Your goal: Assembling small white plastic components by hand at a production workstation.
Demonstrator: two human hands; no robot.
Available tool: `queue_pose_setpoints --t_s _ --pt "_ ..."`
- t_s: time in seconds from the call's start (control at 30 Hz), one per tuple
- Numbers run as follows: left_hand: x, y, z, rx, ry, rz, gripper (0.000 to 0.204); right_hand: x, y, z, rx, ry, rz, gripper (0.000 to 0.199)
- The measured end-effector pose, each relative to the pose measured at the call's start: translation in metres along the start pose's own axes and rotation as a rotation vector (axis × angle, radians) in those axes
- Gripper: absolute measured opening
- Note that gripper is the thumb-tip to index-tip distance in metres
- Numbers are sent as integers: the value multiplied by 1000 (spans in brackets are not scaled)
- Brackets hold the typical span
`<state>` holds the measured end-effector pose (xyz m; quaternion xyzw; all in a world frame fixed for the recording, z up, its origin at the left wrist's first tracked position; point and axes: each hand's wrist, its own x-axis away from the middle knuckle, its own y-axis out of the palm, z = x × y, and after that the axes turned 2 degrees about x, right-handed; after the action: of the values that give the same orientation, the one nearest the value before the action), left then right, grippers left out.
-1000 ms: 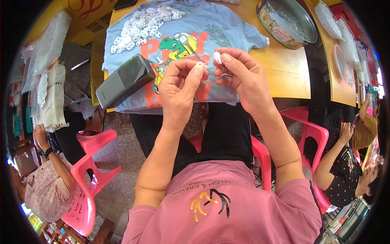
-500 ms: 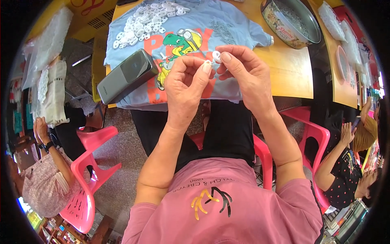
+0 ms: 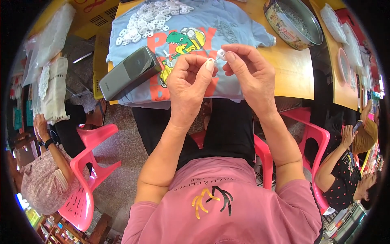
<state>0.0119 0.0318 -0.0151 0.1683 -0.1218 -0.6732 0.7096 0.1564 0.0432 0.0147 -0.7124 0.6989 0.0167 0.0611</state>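
Close together over a light blue T-shirt (image 3: 122,53), both my hands are pinched shut. A small white plastic piece with a hole (image 3: 221,53) sits between the thumb and forefinger of my right hand (image 3: 255,79). My left hand (image 3: 187,89) pinches another tiny whitish part, mostly hidden by its fingertips. Something thin and shiny spans the narrow gap between the fingertips; its kind is too small to tell. Beyond my hands lie a heap of similar white plastic pieces (image 3: 148,22) and a scatter of small grey metal bits (image 3: 223,31).
A dark power bank (image 3: 130,75) lies left of my hands on the shirt. On the yellow table (image 3: 292,77), a round tin (image 3: 280,26) of small metal bits stands at the far right. Pink chairs (image 3: 83,175) and other people (image 3: 50,179) are at both sides.
Both hands have shifted slightly to the right with the parts still pinched. The gap between the fingertips is a little wider. The view has shifted slightly too.
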Motion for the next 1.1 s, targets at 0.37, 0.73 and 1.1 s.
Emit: queue_pose_setpoints --t_s 0.37,0.73,1.1 --pt "2 2 2 -70 6 5 9 2 1 1 71 -35 24 20" --pt "2 3 -1 -52 17 12 9 1 0 2 109 -62 40 19" --pt "3 2 1 -38 -4 11 8 2 1 1 116 -86 22 19"
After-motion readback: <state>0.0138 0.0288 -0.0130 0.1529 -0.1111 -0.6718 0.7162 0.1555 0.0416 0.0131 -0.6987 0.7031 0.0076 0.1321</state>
